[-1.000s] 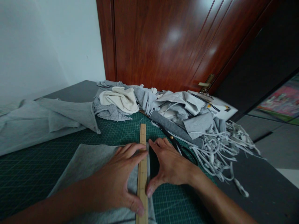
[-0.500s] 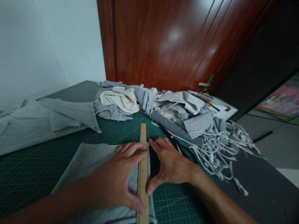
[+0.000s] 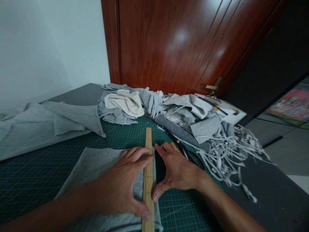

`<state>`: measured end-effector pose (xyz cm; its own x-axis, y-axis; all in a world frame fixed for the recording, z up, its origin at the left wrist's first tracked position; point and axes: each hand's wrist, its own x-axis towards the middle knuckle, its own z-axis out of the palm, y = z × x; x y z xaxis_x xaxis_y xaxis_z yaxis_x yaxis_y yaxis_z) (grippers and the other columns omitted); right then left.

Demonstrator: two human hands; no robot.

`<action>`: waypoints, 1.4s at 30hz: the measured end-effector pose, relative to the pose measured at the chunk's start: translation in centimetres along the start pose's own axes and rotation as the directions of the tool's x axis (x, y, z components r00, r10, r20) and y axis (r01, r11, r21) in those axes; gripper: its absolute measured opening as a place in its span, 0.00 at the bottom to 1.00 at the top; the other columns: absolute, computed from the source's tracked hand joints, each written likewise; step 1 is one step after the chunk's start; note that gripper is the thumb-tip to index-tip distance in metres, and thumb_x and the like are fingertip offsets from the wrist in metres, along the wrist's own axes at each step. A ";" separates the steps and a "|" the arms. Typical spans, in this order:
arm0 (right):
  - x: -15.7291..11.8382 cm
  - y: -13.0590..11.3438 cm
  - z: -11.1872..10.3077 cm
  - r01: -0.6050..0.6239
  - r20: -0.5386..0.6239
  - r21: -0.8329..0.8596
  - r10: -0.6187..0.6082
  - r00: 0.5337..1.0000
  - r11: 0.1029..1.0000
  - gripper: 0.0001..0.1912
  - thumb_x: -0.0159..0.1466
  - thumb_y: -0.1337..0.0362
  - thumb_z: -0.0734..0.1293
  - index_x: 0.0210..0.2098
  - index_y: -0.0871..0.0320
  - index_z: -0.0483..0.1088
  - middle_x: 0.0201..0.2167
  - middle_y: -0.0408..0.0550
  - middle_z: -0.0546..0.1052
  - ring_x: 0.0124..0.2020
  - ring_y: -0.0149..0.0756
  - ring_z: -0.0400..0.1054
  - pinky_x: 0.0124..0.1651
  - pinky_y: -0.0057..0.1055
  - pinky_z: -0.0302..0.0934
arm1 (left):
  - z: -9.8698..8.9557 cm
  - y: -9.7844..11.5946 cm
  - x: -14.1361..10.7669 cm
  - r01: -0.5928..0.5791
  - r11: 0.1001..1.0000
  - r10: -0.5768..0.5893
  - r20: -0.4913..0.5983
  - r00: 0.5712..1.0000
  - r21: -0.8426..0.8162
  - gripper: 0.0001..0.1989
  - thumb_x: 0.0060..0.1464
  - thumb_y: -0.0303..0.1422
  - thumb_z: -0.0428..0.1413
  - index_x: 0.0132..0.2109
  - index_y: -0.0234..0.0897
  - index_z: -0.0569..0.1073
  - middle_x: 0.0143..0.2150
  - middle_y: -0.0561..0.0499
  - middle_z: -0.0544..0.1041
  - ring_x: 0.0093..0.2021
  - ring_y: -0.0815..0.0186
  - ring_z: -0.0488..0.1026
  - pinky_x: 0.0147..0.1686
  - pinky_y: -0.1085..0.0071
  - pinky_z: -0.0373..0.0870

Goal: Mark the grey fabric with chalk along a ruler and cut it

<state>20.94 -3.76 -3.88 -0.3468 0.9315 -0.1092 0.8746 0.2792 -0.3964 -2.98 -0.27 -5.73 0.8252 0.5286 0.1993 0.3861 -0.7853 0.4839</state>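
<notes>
A wooden ruler (image 3: 148, 180) lies lengthwise on a folded grey cloth (image 3: 96, 161), near the cloth's right edge. My left hand (image 3: 125, 187) rests over the cloth, its thumb and fingertips on the ruler, thumb and fingers spread apart. On the other side, my right hand (image 3: 176, 170) touches the ruler and the cloth's right edge with its thumb and index fingertip, the thumb wide of the fingers. Beneath the cloth is a green cutting mat (image 3: 178, 209) with a grid. Black-handled scissors (image 3: 181, 145) lie just beyond my right hand.
Grey fabric (image 3: 48, 124) is spread at the left. A cream cloth (image 3: 125, 103), grey scraps (image 3: 187, 106) and tangled fabric strips (image 3: 222, 161) are heaped along the back and right. A clipboard (image 3: 227, 109) sits behind them, before a brown door (image 3: 164, 42).
The view has shifted very slightly. Both hands, the ruler and the cloth keep almost the same positions.
</notes>
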 end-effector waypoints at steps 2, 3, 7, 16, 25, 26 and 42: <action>0.0 0.0 0.0 -0.004 0.008 -0.002 0.004 1.000 1.000 0.81 0.36 0.27 0.82 0.77 0.66 0.57 0.56 0.58 0.67 0.62 0.64 0.62 0.72 0.61 0.54 | 0.1 -0.1 -0.1 0.006 1.000 -0.006 0.005 1.000 -0.006 0.58 0.37 0.58 0.74 0.72 0.41 0.69 0.72 0.39 0.68 0.69 0.36 0.66 0.69 0.41 0.64; 0.0 0.0 0.0 -0.003 0.010 0.000 0.003 1.000 1.000 0.81 0.37 0.27 0.82 0.77 0.66 0.58 0.56 0.58 0.67 0.62 0.64 0.62 0.72 0.61 0.54 | 0.1 -0.2 -0.2 0.009 1.000 -0.009 0.007 1.000 -0.006 0.59 0.36 0.58 0.75 0.72 0.41 0.69 0.72 0.38 0.67 0.69 0.35 0.65 0.69 0.40 0.64; -0.1 -0.2 -0.2 0.015 -0.002 0.006 -0.015 1.000 1.000 0.74 0.36 0.28 0.83 0.72 0.63 0.65 0.54 0.56 0.68 0.58 0.61 0.63 0.69 0.60 0.57 | 0.3 -0.3 -0.3 0.027 1.000 -0.027 0.000 1.000 0.015 0.62 0.30 0.60 0.76 0.71 0.43 0.70 0.74 0.39 0.65 0.72 0.34 0.63 0.70 0.41 0.64; -0.1 -0.1 -0.2 0.029 -0.023 0.002 -0.029 0.999 1.000 0.71 0.37 0.27 0.82 0.68 0.65 0.67 0.51 0.54 0.68 0.55 0.58 0.62 0.67 0.58 0.60 | 0.1 -0.3 -0.2 0.040 0.999 -0.041 0.034 0.999 0.026 0.62 0.31 0.62 0.75 0.72 0.42 0.70 0.75 0.39 0.65 0.72 0.34 0.63 0.70 0.40 0.63; -0.2 0.0 0.0 0.036 -0.038 -0.024 -0.037 0.999 0.999 0.74 0.39 0.28 0.82 0.73 0.66 0.63 0.54 0.57 0.68 0.57 0.60 0.63 0.68 0.58 0.58 | 0.2 -0.2 -0.2 0.076 0.996 -0.077 0.026 0.997 0.034 0.64 0.27 0.56 0.78 0.72 0.45 0.69 0.75 0.42 0.65 0.73 0.35 0.62 0.71 0.41 0.61; -0.3 0.0 0.0 0.035 -0.042 -0.024 -0.036 0.998 0.999 0.74 0.39 0.28 0.82 0.73 0.66 0.63 0.54 0.57 0.68 0.57 0.60 0.63 0.68 0.58 0.59 | 0.2 -0.2 -0.1 0.076 0.996 -0.077 0.027 0.997 0.037 0.64 0.27 0.57 0.78 0.72 0.44 0.69 0.75 0.42 0.65 0.73 0.35 0.62 0.71 0.41 0.61; -0.9 5.6 -3.7 0.048 -0.419 0.075 -0.012 0.908 0.996 0.15 0.73 0.67 0.72 0.59 0.62 0.78 0.44 0.54 0.82 0.43 0.45 0.78 0.47 0.40 0.72 | 0.0 -0.3 -0.3 0.046 0.999 -0.046 0.011 0.999 0.012 0.59 0.36 0.59 0.74 0.73 0.45 0.67 0.73 0.42 0.67 0.71 0.38 0.64 0.70 0.45 0.62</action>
<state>27.38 -2.17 -2.58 -0.1838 0.9400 0.2874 0.8288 0.3054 -0.4689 -3.33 -0.21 -5.91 0.8109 0.5608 0.1672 0.4288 -0.7638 0.4823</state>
